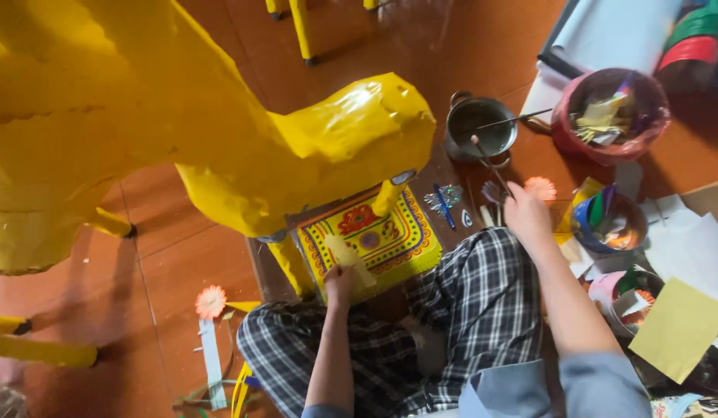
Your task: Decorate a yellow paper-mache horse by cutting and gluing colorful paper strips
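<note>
A large yellow paper animal figure [219, 116] fills the upper left, its head [359, 128] hanging over a patterned yellow and red square panel [378, 236]. My left hand [338, 285] holds a small pale yellow paper piece [351, 259] against that panel. Further right, my right hand [525, 213] grips a thin brush stick [491, 164] whose far end reaches toward a metal pot [479, 128]. Plaid trousers [421, 325] cover my crossed legs below.
A pink basket of paper scraps [611, 116] stands at the upper right. Small bowls of coloured scraps [607, 224] and loose paper sheets [680, 329] lie at the right. An orange paper flower [211, 302] and strips lie on the brown tiled floor [165, 255] at the left. Yellow figure legs [41, 352] sit at the far left.
</note>
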